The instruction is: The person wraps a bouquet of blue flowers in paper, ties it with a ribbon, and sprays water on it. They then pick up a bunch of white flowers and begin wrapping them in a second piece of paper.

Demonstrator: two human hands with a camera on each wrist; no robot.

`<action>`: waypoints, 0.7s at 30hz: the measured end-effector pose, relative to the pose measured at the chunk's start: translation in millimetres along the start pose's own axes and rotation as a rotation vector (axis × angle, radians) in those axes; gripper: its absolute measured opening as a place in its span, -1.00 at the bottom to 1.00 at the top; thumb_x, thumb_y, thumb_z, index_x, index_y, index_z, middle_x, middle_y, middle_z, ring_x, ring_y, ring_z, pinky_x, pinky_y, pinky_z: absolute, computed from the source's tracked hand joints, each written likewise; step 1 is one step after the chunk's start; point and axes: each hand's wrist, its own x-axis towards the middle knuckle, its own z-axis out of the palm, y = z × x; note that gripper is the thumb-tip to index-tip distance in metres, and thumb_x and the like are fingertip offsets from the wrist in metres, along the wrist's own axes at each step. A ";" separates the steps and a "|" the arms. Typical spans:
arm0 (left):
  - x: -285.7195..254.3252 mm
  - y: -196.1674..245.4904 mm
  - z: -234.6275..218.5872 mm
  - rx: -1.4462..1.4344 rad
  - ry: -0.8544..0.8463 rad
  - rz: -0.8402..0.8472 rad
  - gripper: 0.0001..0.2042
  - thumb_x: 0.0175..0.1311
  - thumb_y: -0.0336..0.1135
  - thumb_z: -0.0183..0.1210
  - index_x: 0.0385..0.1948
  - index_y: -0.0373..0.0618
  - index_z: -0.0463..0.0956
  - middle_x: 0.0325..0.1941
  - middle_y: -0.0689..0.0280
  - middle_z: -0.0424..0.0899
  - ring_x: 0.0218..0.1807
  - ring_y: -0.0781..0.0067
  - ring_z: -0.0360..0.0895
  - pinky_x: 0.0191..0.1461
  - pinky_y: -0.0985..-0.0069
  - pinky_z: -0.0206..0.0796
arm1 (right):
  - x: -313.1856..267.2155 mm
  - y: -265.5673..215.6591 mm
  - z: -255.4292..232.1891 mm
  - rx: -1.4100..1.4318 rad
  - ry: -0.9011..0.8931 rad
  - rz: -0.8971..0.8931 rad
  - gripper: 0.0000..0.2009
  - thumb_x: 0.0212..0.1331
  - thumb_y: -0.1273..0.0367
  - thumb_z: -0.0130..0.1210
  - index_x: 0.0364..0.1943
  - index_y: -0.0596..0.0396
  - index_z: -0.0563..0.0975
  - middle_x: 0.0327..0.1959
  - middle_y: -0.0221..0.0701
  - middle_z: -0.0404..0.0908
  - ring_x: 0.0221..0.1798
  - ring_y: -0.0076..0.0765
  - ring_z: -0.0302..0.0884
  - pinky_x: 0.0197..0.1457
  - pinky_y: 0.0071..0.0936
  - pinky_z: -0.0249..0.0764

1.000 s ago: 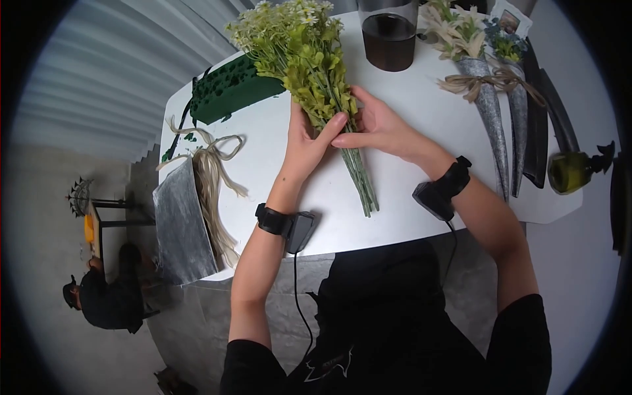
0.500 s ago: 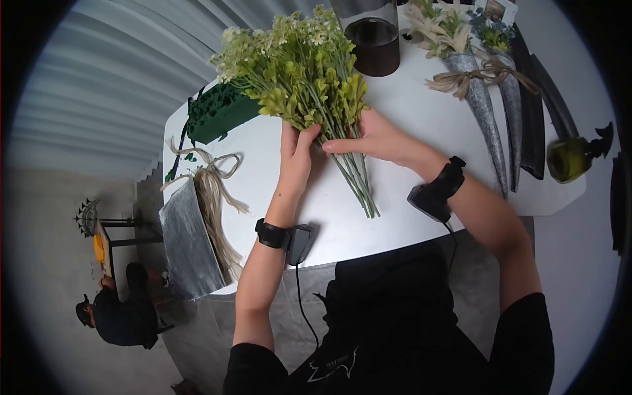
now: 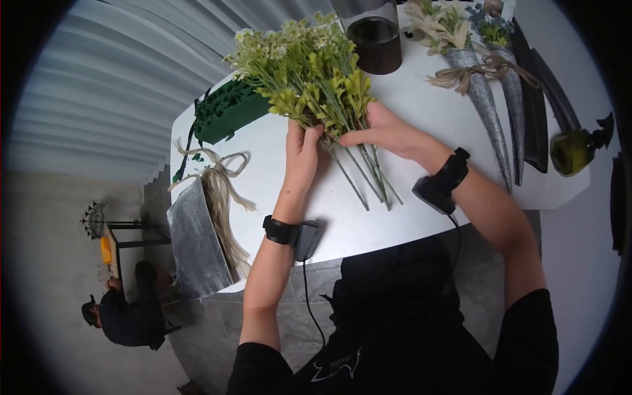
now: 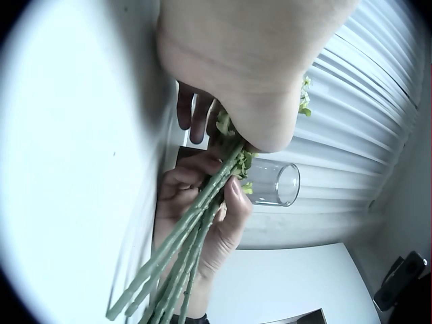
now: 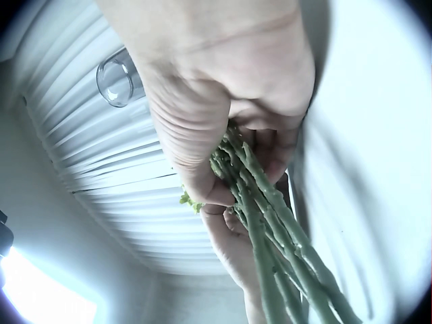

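Observation:
Several stems of small white daisy-like flowers with yellow-green leaves form a loose bunch (image 3: 315,69) above the white table (image 3: 263,191). My left hand (image 3: 301,153) grips the bunch on its left side, thumb laid across the stems below the leaves. Opposite it, my right hand (image 3: 388,133) holds the right side, its fingers behind the stems and its thumb in front. Below both hands the green stems (image 5: 270,229) fan out, their cut ends pointing toward my body. In the left wrist view, the right thumb and fingers curl round the stems (image 4: 189,250).
Green floral foam (image 3: 230,113) lies behind the left hand, near a grey panel (image 3: 201,240) with a raffia bow (image 3: 227,184). A glass vase (image 3: 375,43) of dark liquid stands at the back. Two grey cones (image 3: 486,108) with flowers lie right. A person (image 3: 131,309) sits far left.
The bunch has spread wider, and its lower stem ends have fanned apart. Both hands keep hold, with the right thumb moved off the left thumb. The head view has shifted slightly.

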 end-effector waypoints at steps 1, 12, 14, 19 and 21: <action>0.3 0.0 -0.6 0.039 0.001 0.046 -0.57 0.40 -0.48 0.01 0.30 -0.30 0.31 0.21 0.24 0.52 0.21 0.44 0.44 0.33 0.48 0.24 | 0.0 1.3 -0.7 0.001 -0.001 -0.003 -0.54 0.04 0.47 0.38 0.09 0.15 0.54 -0.06 -0.42 0.67 0.00 -0.53 0.58 0.09 -0.52 0.49; 0.1 -1.1 0.8 0.045 -0.065 0.174 -0.78 0.40 -0.50 0.17 0.02 -0.32 0.50 -0.01 0.29 0.68 0.00 0.57 0.56 0.11 0.53 0.37 | -2.4 -9.9 1.2 -0.084 -0.070 0.010 -0.45 0.06 0.44 0.45 0.19 0.16 0.52 0.07 -0.45 0.62 0.12 -0.54 0.52 0.22 -0.52 0.45; -0.6 1.0 0.8 0.063 -0.059 0.161 -0.78 0.41 -0.47 0.16 0.02 -0.33 0.51 -0.01 0.27 0.68 -0.01 0.55 0.57 0.11 0.54 0.37 | -2.6 -10.4 2.4 -0.083 -0.058 0.002 -0.46 0.07 0.44 0.45 0.18 0.16 0.53 0.04 -0.47 0.63 0.07 -0.56 0.53 0.14 -0.55 0.46; -2.5 2.9 -4.5 0.052 0.033 0.129 -0.86 0.47 -0.40 0.07 -0.13 -0.28 0.52 -0.20 0.34 0.63 -0.15 0.56 0.52 -0.03 0.56 0.34 | -4.0 -16.0 5.9 0.000 -0.024 -0.008 -0.62 0.13 0.46 0.39 0.05 0.16 0.56 -0.11 -0.50 0.65 -0.17 -0.63 0.52 -0.17 -0.62 0.44; 0.0 -0.5 -6.4 0.032 0.063 0.116 -0.84 0.49 -0.36 0.05 -0.17 -0.27 0.52 -0.27 0.35 0.62 -0.21 0.56 0.51 -0.10 0.58 0.33 | -0.7 -9.5 2.7 0.118 -0.013 0.019 -0.79 0.19 0.46 0.29 -0.12 0.15 0.56 -0.27 -0.50 0.63 -0.35 -0.65 0.46 -0.33 -0.62 0.33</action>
